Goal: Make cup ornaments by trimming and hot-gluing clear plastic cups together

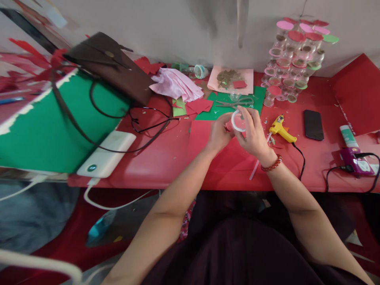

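Past dark clothing [243,245], pinching a white-rimmed cup [239,122] in the grip of the right hand [255,136] and curling the left hand [219,133] against its side, probably steadying it above red paper [204,146], with a yellow glue gun [281,130] close on the counter [160,166], seemingly for reach.

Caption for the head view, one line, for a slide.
Head view: both hands hold a small white-rimmed clear cup above red paper, left of a yellow glue gun.

I wear the only camera on my head, looking forward and steeply down across the red table [148,166], my lap at the bottom, the wall along the top.
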{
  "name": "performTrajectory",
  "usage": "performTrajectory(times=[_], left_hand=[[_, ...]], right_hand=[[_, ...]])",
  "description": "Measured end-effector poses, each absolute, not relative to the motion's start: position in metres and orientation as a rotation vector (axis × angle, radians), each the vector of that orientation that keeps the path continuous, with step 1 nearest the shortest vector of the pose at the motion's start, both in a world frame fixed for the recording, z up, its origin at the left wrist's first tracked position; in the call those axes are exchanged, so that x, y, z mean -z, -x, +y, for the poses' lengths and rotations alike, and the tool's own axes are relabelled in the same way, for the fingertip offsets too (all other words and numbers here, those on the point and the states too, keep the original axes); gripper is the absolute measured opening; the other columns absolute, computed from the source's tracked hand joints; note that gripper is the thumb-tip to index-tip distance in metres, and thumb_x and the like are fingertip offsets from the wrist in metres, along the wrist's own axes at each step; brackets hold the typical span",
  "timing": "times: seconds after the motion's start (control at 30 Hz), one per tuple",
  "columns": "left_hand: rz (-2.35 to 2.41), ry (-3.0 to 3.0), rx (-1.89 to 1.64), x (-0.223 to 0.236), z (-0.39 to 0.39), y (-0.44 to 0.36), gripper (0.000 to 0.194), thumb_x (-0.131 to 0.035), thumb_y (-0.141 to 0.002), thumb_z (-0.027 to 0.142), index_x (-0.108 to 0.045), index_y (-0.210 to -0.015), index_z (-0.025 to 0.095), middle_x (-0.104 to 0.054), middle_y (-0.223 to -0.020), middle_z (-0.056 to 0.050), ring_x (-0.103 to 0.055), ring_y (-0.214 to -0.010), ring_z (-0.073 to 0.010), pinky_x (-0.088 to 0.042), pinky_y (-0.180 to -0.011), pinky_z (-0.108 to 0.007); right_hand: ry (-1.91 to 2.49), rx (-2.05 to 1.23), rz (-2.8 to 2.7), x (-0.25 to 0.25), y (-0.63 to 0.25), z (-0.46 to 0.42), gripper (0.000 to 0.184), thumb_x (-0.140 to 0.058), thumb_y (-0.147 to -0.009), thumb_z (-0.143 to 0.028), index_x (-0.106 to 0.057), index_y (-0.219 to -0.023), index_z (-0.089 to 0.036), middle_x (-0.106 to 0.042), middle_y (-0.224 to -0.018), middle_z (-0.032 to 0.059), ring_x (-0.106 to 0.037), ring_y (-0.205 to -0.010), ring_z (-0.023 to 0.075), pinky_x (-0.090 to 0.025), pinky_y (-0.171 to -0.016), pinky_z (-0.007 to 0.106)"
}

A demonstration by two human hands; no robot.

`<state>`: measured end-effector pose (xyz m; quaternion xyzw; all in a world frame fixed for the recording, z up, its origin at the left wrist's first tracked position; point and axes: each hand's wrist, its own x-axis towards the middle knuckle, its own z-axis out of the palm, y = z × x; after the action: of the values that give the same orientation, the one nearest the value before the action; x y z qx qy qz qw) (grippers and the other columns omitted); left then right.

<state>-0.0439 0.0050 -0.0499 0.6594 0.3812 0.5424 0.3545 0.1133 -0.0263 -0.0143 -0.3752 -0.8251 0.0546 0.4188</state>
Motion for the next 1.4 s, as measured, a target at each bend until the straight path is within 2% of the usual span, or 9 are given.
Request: performTrajectory(times=[0.57, 0.73, 0.8, 0.87, 0.93, 1.0, 1.1, 1.27, 1.4], left_hand=[[0.976, -1.622, -1.352, 0.042, -0.003, 0.044, 0.038, -0.083, -0.071, 0.024, -0.076, -0.108, 0.022, -0.079, -0.114, -0.008, -0.070, -0.112, -0.0258, -0.057, -0.098, -0.042], [0.919, -1.364, -1.301, 0.040, 0.000, 0.043, 0.047, -0.088, -0.064, 0.030, -0.075, -0.109, 0.023, -0.079, -0.106, -0.005, -0.072, -0.091, -0.0199, -0.059, -0.080, -0.034], [0.881, -1.227, -1.248, 0.039, 0.001, 0.044, 0.047, -0.090, -0.063, 0.033, -0.075, -0.107, 0.024, -0.079, -0.098, -0.004, -0.072, -0.082, -0.0172, -0.058, -0.073, -0.031], [0.848, -1.126, -1.211, 0.038, 0.003, 0.046, 0.047, -0.092, -0.061, 0.033, -0.076, -0.104, 0.024, -0.079, -0.099, -0.004, -0.073, -0.084, -0.0171, -0.057, -0.073, -0.029], [0.821, -1.057, -1.189, 0.037, 0.004, 0.048, 0.048, -0.093, -0.060, 0.032, -0.078, -0.105, 0.025, -0.079, -0.108, -0.005, -0.075, -0.094, -0.0188, -0.057, -0.076, -0.029], [0.801, -1.045, -1.159, 0.036, 0.005, 0.051, 0.049, -0.093, -0.061, 0.031, -0.078, -0.108, 0.026, -0.078, -0.115, -0.005, -0.075, -0.101, -0.0203, -0.057, -0.077, -0.029], [0.790, -1.089, -1.142, 0.035, 0.006, 0.055, 0.049, -0.091, -0.065, 0.031, -0.078, -0.111, 0.029, -0.078, -0.121, -0.005, -0.073, -0.105, -0.0214, -0.059, -0.082, -0.033], [0.821, -1.170, -1.255, 0.041, 0.010, 0.055, 0.055, -0.090, -0.066, 0.035, -0.076, -0.118, 0.027, -0.076, -0.127, -0.007, -0.072, -0.115, -0.0250, -0.057, -0.100, -0.042], [0.859, -1.210, -1.333, 0.046, 0.012, 0.053, 0.052, -0.091, -0.064, 0.038, -0.076, -0.112, 0.023, -0.079, -0.117, -0.008, -0.073, -0.112, -0.0266, -0.054, -0.104, -0.047]], right_hand=[[0.885, -0.152, -2.107, 0.013, -0.117, -0.023, 0.064, -0.052, -0.100, -0.030, -0.031, -0.161, -0.028, -0.054, -0.148, 0.0162, -0.050, -0.143, 0.0341, -0.045, -0.119, 0.064], [0.893, -0.154, -1.981, 0.010, -0.121, -0.019, 0.076, -0.060, -0.098, -0.046, -0.025, -0.164, -0.032, -0.046, -0.157, 0.0168, -0.047, -0.145, 0.0350, -0.051, -0.112, 0.062], [0.954, -0.184, -1.886, 0.009, -0.126, -0.015, 0.079, -0.060, -0.097, -0.055, -0.024, -0.164, -0.034, -0.044, -0.158, 0.0159, -0.052, -0.139, 0.0339, -0.056, -0.104, 0.059], [1.011, -0.249, -1.751, 0.010, -0.131, -0.010, 0.070, -0.052, -0.100, -0.060, -0.031, -0.161, -0.035, -0.051, -0.151, 0.0137, -0.061, -0.124, 0.0285, -0.058, -0.097, 0.053], [1.052, -0.367, -1.585, 0.013, -0.133, -0.006, 0.055, -0.042, -0.103, -0.063, -0.048, -0.149, -0.032, -0.064, -0.130, 0.0099, -0.066, -0.105, 0.0216, -0.059, -0.089, 0.043], [1.096, -0.540, -1.453, 0.016, -0.132, -0.003, 0.050, -0.040, -0.103, -0.064, -0.067, -0.120, -0.026, -0.069, -0.101, 0.0056, -0.065, -0.084, 0.0169, -0.056, -0.078, 0.035], [1.144, -0.775, -1.367, 0.018, -0.126, -0.003, 0.047, -0.052, -0.098, -0.063, -0.067, -0.081, -0.022, -0.064, -0.073, 0.0012, -0.057, -0.066, 0.0135, -0.048, -0.066, 0.030], [1.124, -0.929, -1.322, 0.019, -0.117, -0.006, 0.035, -0.068, -0.087, -0.057, -0.067, -0.085, -0.022, -0.063, -0.075, -0.0024, -0.054, -0.065, 0.0107, -0.047, -0.065, 0.027], [1.133, -1.192, -1.191, 0.020, -0.115, -0.005, 0.040, -0.075, -0.080, -0.061, -0.066, -0.092, -0.024, -0.066, -0.080, -0.0032, -0.059, -0.065, 0.0095, -0.049, -0.064, 0.025]])
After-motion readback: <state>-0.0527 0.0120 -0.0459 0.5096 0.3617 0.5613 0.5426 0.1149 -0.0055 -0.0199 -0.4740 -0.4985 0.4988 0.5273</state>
